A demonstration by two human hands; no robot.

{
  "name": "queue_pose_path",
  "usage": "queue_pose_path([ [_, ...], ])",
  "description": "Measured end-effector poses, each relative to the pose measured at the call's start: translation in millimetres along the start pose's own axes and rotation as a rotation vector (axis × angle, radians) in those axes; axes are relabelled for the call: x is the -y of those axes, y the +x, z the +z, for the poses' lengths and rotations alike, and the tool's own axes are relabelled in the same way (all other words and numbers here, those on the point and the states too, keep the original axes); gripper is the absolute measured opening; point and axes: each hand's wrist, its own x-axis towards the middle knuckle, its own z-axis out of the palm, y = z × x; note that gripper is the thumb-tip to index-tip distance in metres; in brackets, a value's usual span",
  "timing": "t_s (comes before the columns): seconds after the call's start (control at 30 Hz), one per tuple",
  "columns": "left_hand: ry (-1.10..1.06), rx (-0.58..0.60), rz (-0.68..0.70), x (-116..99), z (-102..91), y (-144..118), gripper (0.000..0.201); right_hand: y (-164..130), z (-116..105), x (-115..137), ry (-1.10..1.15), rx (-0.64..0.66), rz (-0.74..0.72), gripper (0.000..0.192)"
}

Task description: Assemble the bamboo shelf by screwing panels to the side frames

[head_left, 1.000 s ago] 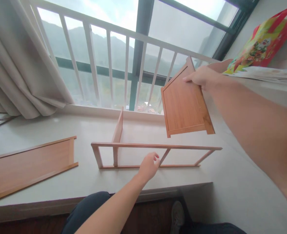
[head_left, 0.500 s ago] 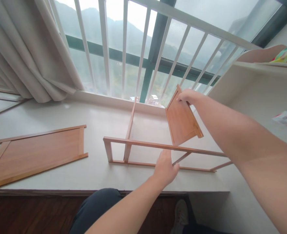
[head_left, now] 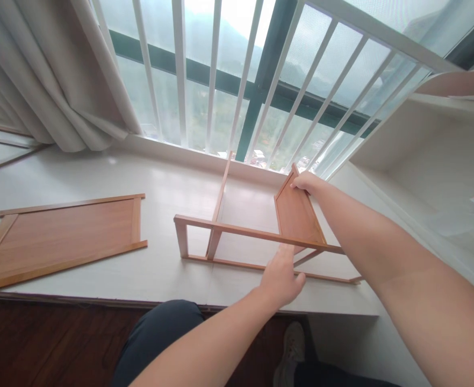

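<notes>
Around the work we see a long flat wooden panel (head_left: 59, 236) lying on the bench (head_left: 160, 274) well to the left, a grey curtain (head_left: 39, 80) hanging at the far left, and a white railing (head_left: 237, 75) in front of the window. At the right stands a white shelf unit (head_left: 422, 161), just beside the place where we work, and it leaves little room on that side. In the middle stands the wooden frame (head_left: 241, 231), a light rack of thin bars, upright on the bench. Our left hand (head_left: 283, 277) rests with the fingers on its top bar, half open, more steadying than clasping. Our right hand (head_left: 307, 183) holds the small wooden panel (head_left: 297, 215) by its upper corner, fingers closed on the edge. The small wooden panel stands tilted behind the top bar, inside the frame near its right end; its lower edge is hidden by the bar, so we cannot tell surely whether it touches the bench. Half a second ago the small wooden panel was higher and more in front of the window, and the left hand was a little further left on the bar; now the panel is lower. The bench is a pale, smooth window ledge, and below it we see a dark wooden floor (head_left: 39, 338) and our dark trousers (head_left: 156, 338).
</notes>
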Motion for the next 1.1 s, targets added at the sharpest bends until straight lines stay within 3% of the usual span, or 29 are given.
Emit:
queue_pose_path([
  [0.47,0.021,0.134,-0.051,7.8,11.2,-1.7,0.087,-7.8,10.6,-9.2,-0.006,0.065,0.048,0.039],
  [0.77,0.017,0.108,-0.018,13.8,18.9,-1.4,0.088,-7.2,9.5,-21.5,-0.052,0.145,0.038,0.027],
  [1.1,0.03,0.076,0.015,20.9,22.3,1.7,0.09,-14.7,4.0,-31.3,-0.075,0.148,0.008,0.02],
])
